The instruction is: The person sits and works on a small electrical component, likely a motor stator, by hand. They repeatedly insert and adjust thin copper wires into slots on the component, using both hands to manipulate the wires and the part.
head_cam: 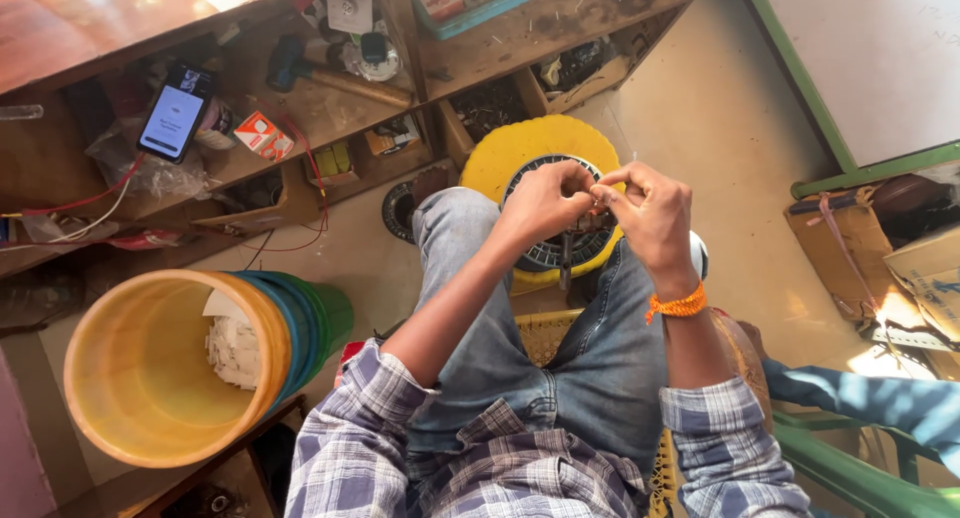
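Note:
I sit with my knees up, in jeans and a checked shirt. My left hand (543, 200) and my right hand (648, 210) meet fingertip to fingertip above a yellow round frame (500, 158) with a dark ribbed ring (535, 253) inside it, like a motor winding. Both hands pinch something small and thin between them; what it is I cannot make out. A dark slim tool (566, 261) hangs just below the hands. An orange thread band (678, 304) is on my right wrist.
A stack of buckets (170, 368), yellow innermost, lies at lower left with white scraps inside. Wooden shelves (300, 108) hold a phone (174, 113), a hammer (330, 73), wires and boxes. Cardboard boxes (880, 258) stand right; a green chair arm (860, 478) is at lower right.

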`<state>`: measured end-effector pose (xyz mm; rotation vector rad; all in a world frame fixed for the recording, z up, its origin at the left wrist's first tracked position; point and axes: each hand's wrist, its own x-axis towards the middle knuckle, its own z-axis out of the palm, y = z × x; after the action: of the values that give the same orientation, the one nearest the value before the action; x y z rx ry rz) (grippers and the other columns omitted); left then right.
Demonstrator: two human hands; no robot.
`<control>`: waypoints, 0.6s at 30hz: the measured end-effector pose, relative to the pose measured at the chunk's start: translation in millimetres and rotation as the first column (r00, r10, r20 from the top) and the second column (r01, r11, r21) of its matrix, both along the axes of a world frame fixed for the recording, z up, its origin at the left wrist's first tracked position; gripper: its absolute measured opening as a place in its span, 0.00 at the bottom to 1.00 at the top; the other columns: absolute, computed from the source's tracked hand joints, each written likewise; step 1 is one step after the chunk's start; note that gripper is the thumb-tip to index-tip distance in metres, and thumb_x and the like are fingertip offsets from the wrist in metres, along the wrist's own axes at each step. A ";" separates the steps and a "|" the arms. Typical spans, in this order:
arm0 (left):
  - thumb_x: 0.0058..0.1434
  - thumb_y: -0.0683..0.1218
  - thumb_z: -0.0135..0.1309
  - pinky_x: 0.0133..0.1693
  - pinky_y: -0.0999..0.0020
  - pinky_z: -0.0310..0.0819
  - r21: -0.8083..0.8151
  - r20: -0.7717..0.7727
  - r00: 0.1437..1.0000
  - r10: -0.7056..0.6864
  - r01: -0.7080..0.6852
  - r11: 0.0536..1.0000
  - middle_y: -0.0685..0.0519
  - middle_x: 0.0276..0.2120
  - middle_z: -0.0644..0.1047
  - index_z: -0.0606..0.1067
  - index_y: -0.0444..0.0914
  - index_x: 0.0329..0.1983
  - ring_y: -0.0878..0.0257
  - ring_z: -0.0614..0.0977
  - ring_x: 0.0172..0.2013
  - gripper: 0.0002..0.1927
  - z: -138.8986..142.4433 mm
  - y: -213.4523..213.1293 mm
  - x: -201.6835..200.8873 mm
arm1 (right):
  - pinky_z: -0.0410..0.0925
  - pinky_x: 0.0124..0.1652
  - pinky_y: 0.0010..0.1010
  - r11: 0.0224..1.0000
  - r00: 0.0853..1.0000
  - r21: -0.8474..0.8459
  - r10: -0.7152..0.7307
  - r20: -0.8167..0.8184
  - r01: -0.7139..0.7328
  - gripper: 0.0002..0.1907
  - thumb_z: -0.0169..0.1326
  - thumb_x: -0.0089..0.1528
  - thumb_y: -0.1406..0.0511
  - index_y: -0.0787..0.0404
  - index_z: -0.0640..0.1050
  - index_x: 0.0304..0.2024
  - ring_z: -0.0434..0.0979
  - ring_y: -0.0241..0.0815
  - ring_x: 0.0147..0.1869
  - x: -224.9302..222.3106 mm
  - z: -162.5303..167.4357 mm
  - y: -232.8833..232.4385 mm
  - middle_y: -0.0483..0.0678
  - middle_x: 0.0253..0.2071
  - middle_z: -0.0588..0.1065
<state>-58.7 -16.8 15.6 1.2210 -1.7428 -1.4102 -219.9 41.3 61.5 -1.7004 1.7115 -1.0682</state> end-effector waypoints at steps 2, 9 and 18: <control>0.54 0.49 0.56 0.39 0.68 0.78 -0.017 -0.070 0.990 -0.120 0.119 0.993 0.51 0.29 0.84 0.81 0.38 0.35 0.66 0.84 0.32 0.11 -7.1 -6.3 7.5 | 0.58 0.26 0.25 1.000 0.998 0.010 -0.014 -0.055 0.015 0.06 0.65 0.62 0.69 0.67 0.81 0.37 0.60 0.27 0.24 -2.8 2.8 7.1 0.43 0.18 0.66; 0.58 0.48 0.59 0.41 0.72 0.77 0.078 -0.120 0.969 -0.217 0.227 0.971 0.54 0.33 0.85 0.83 0.41 0.43 0.70 0.83 0.35 0.13 2.3 -16.2 18.7 | 0.62 0.28 0.22 0.998 1.000 -0.056 0.014 0.015 -0.013 0.05 0.63 0.64 0.69 0.66 0.80 0.37 0.69 0.23 0.29 -5.7 2.2 3.7 0.37 0.24 0.71; 0.59 0.42 0.57 0.41 0.72 0.80 -0.032 -0.158 0.971 -0.179 0.177 0.984 0.54 0.30 0.84 0.83 0.36 0.39 0.70 0.85 0.35 0.08 -12.9 -13.6 8.6 | 0.58 0.26 0.25 1.000 0.997 0.002 0.008 -0.074 -0.008 0.07 0.64 0.63 0.67 0.66 0.82 0.38 0.61 0.27 0.25 2.5 15.5 15.3 0.42 0.19 0.66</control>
<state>-50.1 -30.3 2.6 0.9326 -1.7836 -1.5467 -217.4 56.6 77.0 -1.7643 1.7486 -1.0113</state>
